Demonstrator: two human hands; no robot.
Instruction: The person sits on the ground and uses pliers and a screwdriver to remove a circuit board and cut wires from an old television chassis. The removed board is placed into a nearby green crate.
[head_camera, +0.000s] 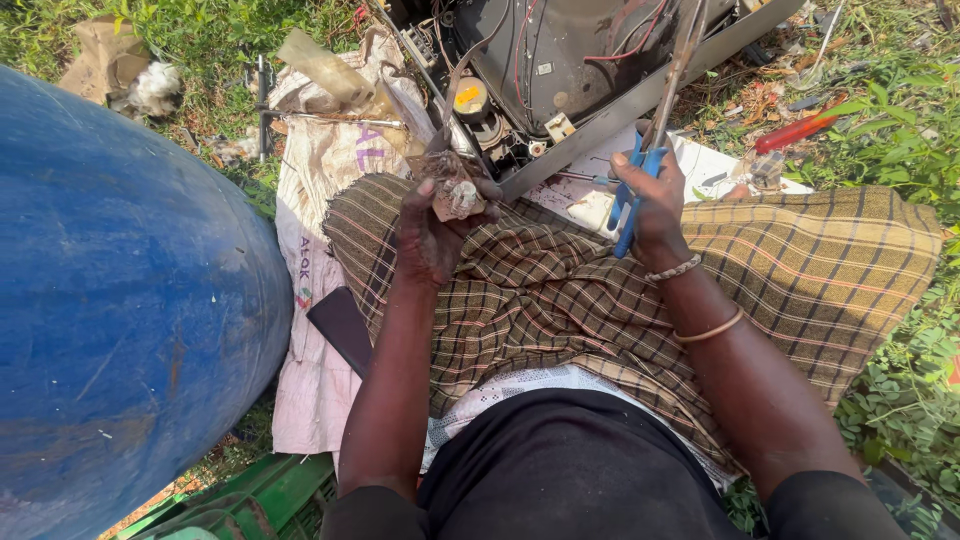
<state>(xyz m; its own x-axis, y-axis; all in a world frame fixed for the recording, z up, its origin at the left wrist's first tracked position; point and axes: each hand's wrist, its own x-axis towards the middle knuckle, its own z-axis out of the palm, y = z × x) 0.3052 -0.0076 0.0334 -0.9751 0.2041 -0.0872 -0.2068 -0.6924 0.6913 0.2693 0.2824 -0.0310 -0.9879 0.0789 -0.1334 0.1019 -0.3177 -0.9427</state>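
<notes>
Gripping blue-handled pliers (628, 205), right hand (655, 200) works center-right w/ fingers wrapped shut. Left hand (432, 232) pinches a grimy small part (452, 190) at center; opened TV chassis (560, 70) up top looks only partly stripped, wires remaining.

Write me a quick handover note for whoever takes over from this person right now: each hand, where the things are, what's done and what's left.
Left hand: closed on a small brown wired part.
Right hand: grips blue-handled pliers, jaws up toward a thin rod.
Opened grey appliance lies ahead on the ground, wires exposed; red screwdriver on grass at right; blue drum at left.
Done: casing open, part lifted out.
Left: the part's wire looks still attached to the appliance.
</notes>
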